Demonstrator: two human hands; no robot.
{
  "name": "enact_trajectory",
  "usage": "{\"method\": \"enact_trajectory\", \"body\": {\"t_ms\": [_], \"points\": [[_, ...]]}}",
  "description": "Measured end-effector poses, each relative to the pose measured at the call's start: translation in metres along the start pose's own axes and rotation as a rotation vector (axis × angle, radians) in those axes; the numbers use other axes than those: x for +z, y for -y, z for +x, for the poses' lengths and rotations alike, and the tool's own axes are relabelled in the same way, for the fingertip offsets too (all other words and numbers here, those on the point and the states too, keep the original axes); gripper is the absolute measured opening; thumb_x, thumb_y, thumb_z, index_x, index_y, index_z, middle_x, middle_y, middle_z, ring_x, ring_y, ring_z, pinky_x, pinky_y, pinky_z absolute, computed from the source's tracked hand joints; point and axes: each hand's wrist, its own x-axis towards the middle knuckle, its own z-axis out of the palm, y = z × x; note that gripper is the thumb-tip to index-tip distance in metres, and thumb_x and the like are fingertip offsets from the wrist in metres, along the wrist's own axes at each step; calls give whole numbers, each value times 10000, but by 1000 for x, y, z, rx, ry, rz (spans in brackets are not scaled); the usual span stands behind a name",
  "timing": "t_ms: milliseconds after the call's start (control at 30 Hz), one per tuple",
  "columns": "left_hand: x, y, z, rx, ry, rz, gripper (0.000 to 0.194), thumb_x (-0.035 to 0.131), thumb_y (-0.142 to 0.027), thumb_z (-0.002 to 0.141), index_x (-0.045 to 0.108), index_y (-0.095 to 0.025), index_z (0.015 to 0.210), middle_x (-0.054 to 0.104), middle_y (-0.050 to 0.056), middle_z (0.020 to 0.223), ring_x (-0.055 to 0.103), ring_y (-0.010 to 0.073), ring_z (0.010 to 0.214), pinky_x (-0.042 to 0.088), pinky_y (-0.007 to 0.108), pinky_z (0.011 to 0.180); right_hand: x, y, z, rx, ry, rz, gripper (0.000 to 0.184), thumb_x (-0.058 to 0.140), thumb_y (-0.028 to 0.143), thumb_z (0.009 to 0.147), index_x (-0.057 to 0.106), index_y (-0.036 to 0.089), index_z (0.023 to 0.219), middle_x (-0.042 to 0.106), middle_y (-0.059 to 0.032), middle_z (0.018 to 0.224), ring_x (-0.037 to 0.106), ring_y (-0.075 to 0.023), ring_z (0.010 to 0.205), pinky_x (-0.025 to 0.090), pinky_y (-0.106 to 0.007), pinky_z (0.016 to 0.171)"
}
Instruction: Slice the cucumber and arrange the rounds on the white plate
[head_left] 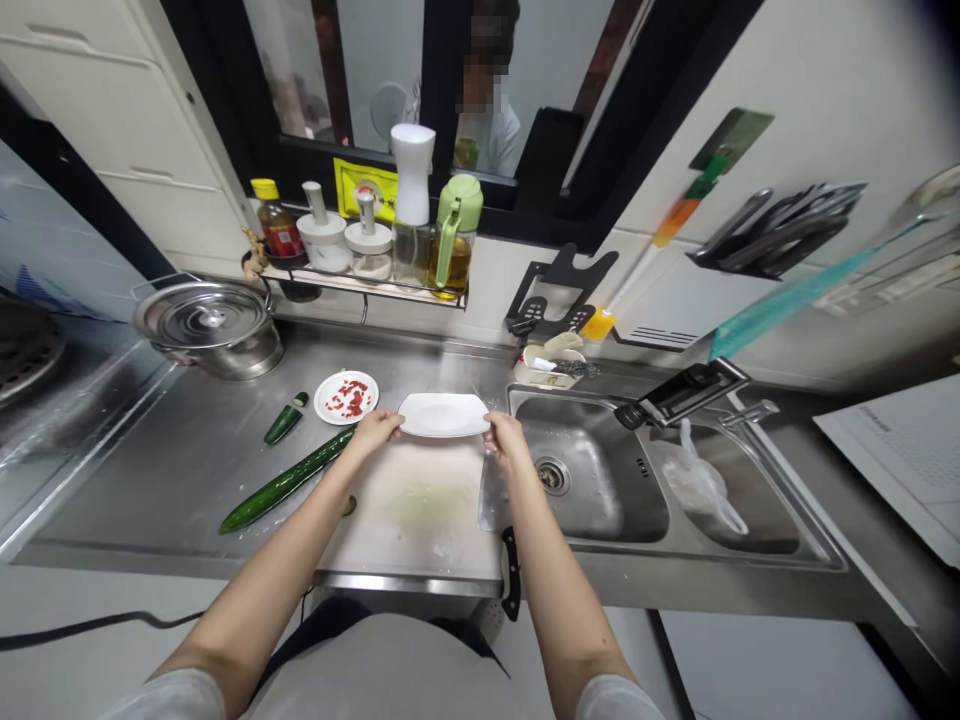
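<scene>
A white plate (443,414) with squared sides is held level between my two hands, over the far end of a cutting board (420,510). My left hand (377,430) pinches its left edge; my right hand (505,440) grips the right edge. The plate looks bare. Just left of my left hand lies a long cucumber (281,487), partly hidden behind my forearm. Beyond it sits a small round plate (346,397) with chopped red pieces. A short cut cucumber piece (285,420) rests farther left. Beside the board's right edge is a cleaver with a black handle (511,575).
A sink (600,470) with a black faucet (682,390) is on the right, a plastic bag (701,480) in its second basin. A lidded steel pot (217,330) stands back left. Bottles and jars fill a wall rack (375,283). A person (491,130) appears in the window.
</scene>
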Motion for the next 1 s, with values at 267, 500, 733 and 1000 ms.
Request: {"method": "enact_trajectory", "body": {"t_ms": [267, 500, 733, 1000], "points": [[-17, 26, -60, 29, 24, -101, 306, 610, -444, 620, 601, -160, 734, 603, -11, 577, 508, 120, 530, 378, 242, 555, -7, -36, -61, 54, 124, 161, 206, 586, 290, 583, 490, 205, 745, 432, 89, 394, 329, -58, 328, 176, -156, 319], [-20, 76, -95, 28, 40, -66, 318, 623, -435, 630, 601, -172, 807, 541, -55, 529, 507, 125, 525, 372, 248, 570, -10, -82, -94, 61, 88, 56, 310, 579, 311, 595, 496, 218, 879, 434, 112, 386, 320, -76, 303, 193, -180, 338], [-14, 108, -105, 49, 27, 44, 311, 595, -431, 658, 592, -187, 851, 528, -61, 553, 495, 127, 527, 359, 250, 571, -11, -111, -102, -8, 109, -25, 299, 550, 305, 621, 489, 217, 901, 463, 100, 467, 386, -94, 369, 283, -211, 401], [-7, 116, -106, 34, -13, 180, 233, 575, -341, 698, 584, -196, 881, 552, -54, 591, 546, 145, 581, 383, 259, 616, -11, -130, -98, -65, 116, -117, 268, 514, 305, 642, 468, 228, 894, 409, 112, 496, 386, -102, 403, 324, -223, 424]]}}
